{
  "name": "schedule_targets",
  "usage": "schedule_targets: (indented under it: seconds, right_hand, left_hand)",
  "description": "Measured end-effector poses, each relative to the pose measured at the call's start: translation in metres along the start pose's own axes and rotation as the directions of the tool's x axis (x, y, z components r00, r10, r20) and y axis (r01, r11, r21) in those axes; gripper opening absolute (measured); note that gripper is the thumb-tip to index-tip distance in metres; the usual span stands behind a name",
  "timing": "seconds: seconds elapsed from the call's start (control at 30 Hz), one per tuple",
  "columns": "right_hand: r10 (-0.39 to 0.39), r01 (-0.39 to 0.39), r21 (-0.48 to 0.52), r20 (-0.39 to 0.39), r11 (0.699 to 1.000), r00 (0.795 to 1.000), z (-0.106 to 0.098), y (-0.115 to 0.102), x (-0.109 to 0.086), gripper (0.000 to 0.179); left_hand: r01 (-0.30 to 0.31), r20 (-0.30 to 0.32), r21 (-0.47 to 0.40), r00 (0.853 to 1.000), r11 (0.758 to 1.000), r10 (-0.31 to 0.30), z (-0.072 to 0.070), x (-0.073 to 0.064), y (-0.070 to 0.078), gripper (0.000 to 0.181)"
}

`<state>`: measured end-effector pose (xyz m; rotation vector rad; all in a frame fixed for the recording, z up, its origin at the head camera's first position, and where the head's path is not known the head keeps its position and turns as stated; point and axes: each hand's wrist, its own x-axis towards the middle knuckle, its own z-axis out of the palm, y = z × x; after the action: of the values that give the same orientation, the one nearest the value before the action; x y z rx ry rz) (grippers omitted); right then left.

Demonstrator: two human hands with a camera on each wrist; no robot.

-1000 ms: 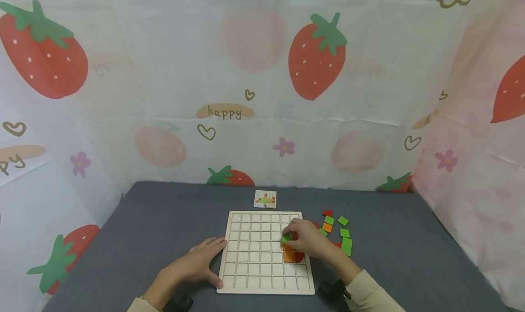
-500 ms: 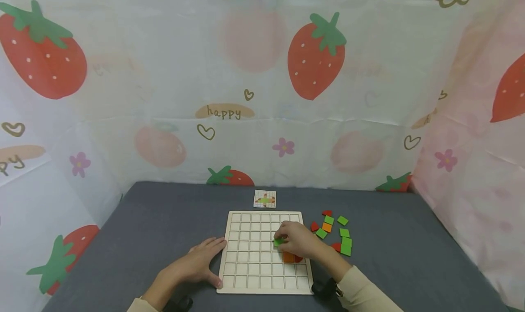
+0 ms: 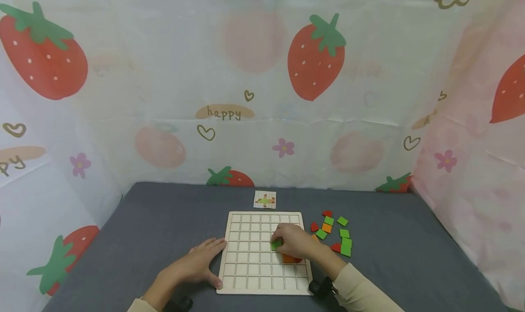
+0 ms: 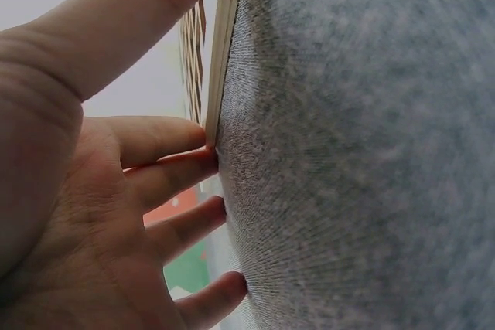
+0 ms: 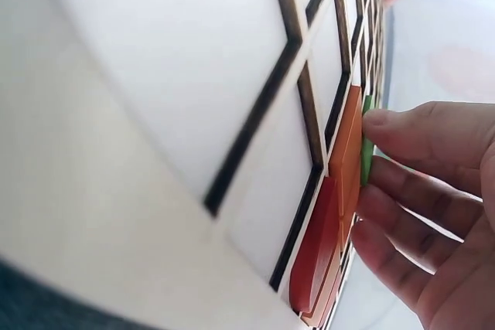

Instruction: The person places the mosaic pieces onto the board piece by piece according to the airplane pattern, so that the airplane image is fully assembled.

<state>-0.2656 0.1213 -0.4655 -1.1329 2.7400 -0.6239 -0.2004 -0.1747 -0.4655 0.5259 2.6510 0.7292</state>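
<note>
My right hand [image 3: 296, 240] pinches a green square tile [image 3: 275, 245] between thumb and fingers, low over the wooden grid board [image 3: 262, 292]. In the right wrist view, the thumb and fingertips hold the green tile [image 5: 366, 144] right beside orange tiles [image 5: 350, 141] seated in the grid. A red piece with a rounded edge [image 5: 314, 249] sits nearer the board's right border. My left hand [image 3: 196, 262] is spread along the board's left side. Its thumb and fingertips rest at the board's edge [image 4: 223, 44], fingers mostly straight. The right hand partly covers the placed pieces in the head view.
Several loose tiles lie on the grey tabletop right of the board, among them green [image 3: 346, 243], orange [image 3: 326, 228] and red [image 3: 314, 226] ones. A small pattern card [image 3: 265, 200] lies beyond the board's far edge. A strawberry-print curtain [image 3: 184, 75] surrounds the table.
My right hand has shifted left and slightly nearer across the board, carrying the green tile past the orange ones. The left hand stays at the board's edge.
</note>
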Motion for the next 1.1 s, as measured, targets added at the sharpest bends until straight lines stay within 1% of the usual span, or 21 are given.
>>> schedule_targets:
  seconds: [0.13,0.23,0.37,0.47,0.57,0.8,0.93,1.03,1.1]
  right_hand:
    - [-0.019,0.019,-0.017,-0.003,1.000,1.000,-0.001,-0.001,0.001,0.012]
    - [-0.029,0.029,-0.048,0.005,0.998,1.000,-0.001,-0.002,0.001,0.011]
    - [-0.035,0.037,-0.084,0.020,0.996,0.999,-0.002,-0.004,0.001,0.013]
    - [-0.036,0.038,-0.079,0.020,0.996,0.999,-0.002,-0.004,0.000,0.013]
    - [-0.015,0.016,-0.049,0.016,0.999,1.000,-0.004,-0.003,-0.001,0.013]
    - [0.041,-0.041,0.067,-0.004,0.997,0.999,-0.016,0.006,-0.008,0.018]
    - [0.072,-0.070,0.063,-0.034,0.996,0.997,-0.023,0.016,-0.012,0.017]
    - [0.111,-0.108,0.056,-0.052,0.993,0.992,-0.029,0.023,-0.016,0.017]
    - [0.144,-0.139,0.075,-0.063,0.987,0.988,-0.033,0.027,-0.020,0.018]
  left_hand:
    - [-0.002,-0.007,-0.005,1.000,1.000,0.002,-0.001,-0.001,0.001,0.104]
    - [-0.005,-0.011,0.003,1.000,1.000,0.005,-0.001,-0.001,0.001,0.105]
    - [-0.009,-0.012,0.008,1.000,1.000,0.009,0.000,0.000,0.000,0.105]
    - [-0.011,-0.012,0.005,1.000,1.000,0.011,0.000,0.000,0.000,0.105]
    - [-0.014,-0.012,0.005,1.000,1.000,0.015,0.001,0.001,-0.001,0.105]
    - [-0.006,-0.018,0.018,1.000,1.000,0.006,0.001,0.001,-0.001,0.104]
    - [-0.006,-0.021,0.021,1.000,1.000,0.007,0.002,0.001,0.000,0.104]
    - [-0.012,-0.020,0.015,1.000,1.000,0.012,0.002,0.001,0.000,0.104]
    - [-0.014,-0.019,0.011,1.000,1.000,0.014,0.002,0.001,-0.001,0.104]
